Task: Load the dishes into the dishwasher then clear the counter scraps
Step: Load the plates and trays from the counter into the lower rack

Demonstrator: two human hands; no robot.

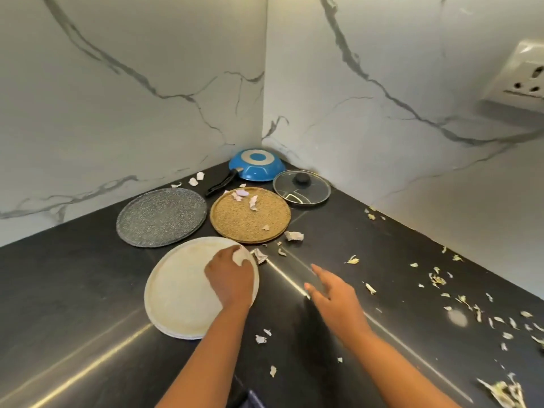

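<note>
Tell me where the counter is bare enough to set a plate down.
Bare: the dark counter left of the white plate, below the grey plate. Smaller: between the right hand and the glass lid. Crowded: scraps along the right; dishes fill the corner.

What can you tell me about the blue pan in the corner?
The blue pan sits upside down on the black counter, tucked into the corner where the two marble walls meet. Its glossy blue bottom faces up, showing a pale grey ring around a blue centre. A black handle sticks out toward the left and front, ending between the grey and tan plates. It looks like coated metal. A glass lid lies close beside it. No hand touches it.
</note>
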